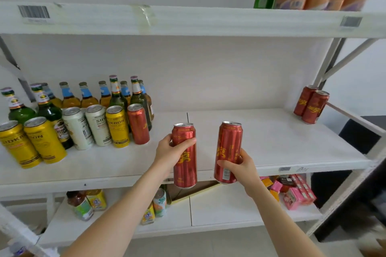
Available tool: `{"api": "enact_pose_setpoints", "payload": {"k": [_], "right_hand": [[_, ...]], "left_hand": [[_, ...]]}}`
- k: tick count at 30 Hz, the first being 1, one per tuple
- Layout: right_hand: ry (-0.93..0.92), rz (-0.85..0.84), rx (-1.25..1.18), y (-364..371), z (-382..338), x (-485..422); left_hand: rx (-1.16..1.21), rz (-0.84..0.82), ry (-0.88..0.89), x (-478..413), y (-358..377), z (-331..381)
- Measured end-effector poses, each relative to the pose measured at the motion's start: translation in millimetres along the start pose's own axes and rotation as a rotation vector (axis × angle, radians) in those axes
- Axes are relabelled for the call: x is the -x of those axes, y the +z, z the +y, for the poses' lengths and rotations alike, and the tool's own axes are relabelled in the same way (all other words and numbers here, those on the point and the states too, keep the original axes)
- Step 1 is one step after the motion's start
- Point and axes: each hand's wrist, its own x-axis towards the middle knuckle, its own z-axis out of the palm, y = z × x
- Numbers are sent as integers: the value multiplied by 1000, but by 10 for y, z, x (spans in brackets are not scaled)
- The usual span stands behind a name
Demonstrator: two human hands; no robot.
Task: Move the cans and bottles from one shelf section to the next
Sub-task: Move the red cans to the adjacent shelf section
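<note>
The left hand [170, 153] grips one red can [184, 160] and the right hand [240, 170] grips another red can [227, 152], both upright at the shelf's [271, 144] front edge.

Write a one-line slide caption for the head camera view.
Left hand holds a red can, right hand a second red can, before a shelf: drinks crowded left, two red cans far right.

Only the two slim arms of the person are in view: the left forearm [125, 204] and the right forearm [277, 215] are bare from the wrist to the lower edge. The left hand [169, 154] and the right hand [240, 170] are bare too, with short, plain nails.
</note>
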Motion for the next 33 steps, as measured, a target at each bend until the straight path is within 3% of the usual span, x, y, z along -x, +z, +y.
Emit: {"api": "enact_pose_setpoints", "payload": {"k": [20,33], "right_hand": [[-54,14,-21,-2853,236,-514],[-18,111,-13,-3907,555,-1296]], "left_hand": [[55,-8,-5,86,2872,365],[13,-103,13,-554,4198,414]]}}
